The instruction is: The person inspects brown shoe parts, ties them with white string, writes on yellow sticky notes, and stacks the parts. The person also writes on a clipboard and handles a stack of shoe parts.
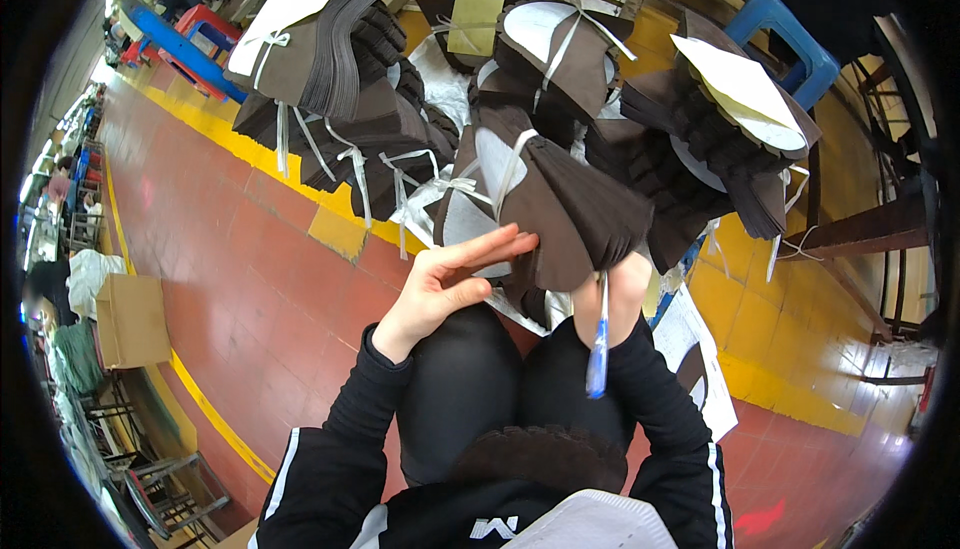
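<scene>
A fanned bundle of dark brown cut pieces (590,204), tied with a white strip and with a pale patch on top, is tilted just in front of my knees. My left hand (450,274) has its fingers stretched out, their tips against the bundle's left side. At the bundle's lower right edge is my right hand (618,294), its fingers largely hidden beneath the pieces. A pen (598,354) with a blue end sticks out from that hand toward me. A small scalloped brown piece (540,454) lies across my lap.
More tied brown bundles stand in piles at the left (300,59), the middle (555,44) and the right (740,129). A blue stool (785,34) is behind the right pile. White sheets (690,349) lie by my right knee. A cardboard box (133,321) stands far left.
</scene>
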`<state>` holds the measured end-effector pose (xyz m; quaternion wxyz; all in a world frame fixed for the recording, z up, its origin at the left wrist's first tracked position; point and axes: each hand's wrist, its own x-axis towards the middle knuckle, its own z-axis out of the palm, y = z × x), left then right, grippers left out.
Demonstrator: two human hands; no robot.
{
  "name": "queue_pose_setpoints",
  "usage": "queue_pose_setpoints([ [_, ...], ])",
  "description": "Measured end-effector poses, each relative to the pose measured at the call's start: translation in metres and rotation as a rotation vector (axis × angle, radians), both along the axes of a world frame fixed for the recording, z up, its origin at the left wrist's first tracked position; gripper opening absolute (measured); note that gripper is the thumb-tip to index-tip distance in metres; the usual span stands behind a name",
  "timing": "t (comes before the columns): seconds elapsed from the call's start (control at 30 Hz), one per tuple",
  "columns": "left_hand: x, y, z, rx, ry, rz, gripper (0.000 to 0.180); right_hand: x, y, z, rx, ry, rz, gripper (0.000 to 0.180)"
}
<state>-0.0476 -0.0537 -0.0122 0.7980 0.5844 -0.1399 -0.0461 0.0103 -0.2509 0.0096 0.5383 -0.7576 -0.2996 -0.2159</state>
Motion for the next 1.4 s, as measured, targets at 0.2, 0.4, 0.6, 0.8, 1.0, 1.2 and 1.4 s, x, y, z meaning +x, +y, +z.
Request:
queue_pose_setpoints([
  [0.2, 0.003, 0.014, -0.014, -0.545, 0.310, 0.069, 0.080, -0.005, 0.023, 0.005, -0.614, -0.174, 0.254, 0.061],
  [0.4, 0.018, 0.018, -0.034, -0.100, 0.709, 0.252, 0.060, -0.017, 0.015, -0.012, -1.126, 0.303, 0.702, 0.056],
  [0.6, 0.020, 0.022, -0.048, -0.080, 0.614, 0.307, 0.055, -0.017, 0.009, -0.033, -0.912, 0.070, 0.635, 0.056],
  [0.8, 0.018, 0.033, -0.061, 0.041, 0.570, 0.454, 0.056, -0.009, 0.006, -0.034, -0.783, -0.018, 0.620, 0.054],
  [1.0, -0.001, 0.038, -0.059, 0.087, 0.543, 0.489, 0.059, 0.018, -0.048, -0.031, -0.058, 0.300, -0.024, 0.026],
  [1.2, -0.015, 0.048, -0.077, 0.424, 0.472, 0.671, 0.046, -0.022, -0.123, -0.140, -0.297, 0.434, -0.622, 0.054],
  [1.4, 0.000, 0.013, -0.008, 0.686, 0.194, 0.592, 0.040, -0.048, -0.138, -0.164, -0.384, 0.742, -0.780, 0.067],
])
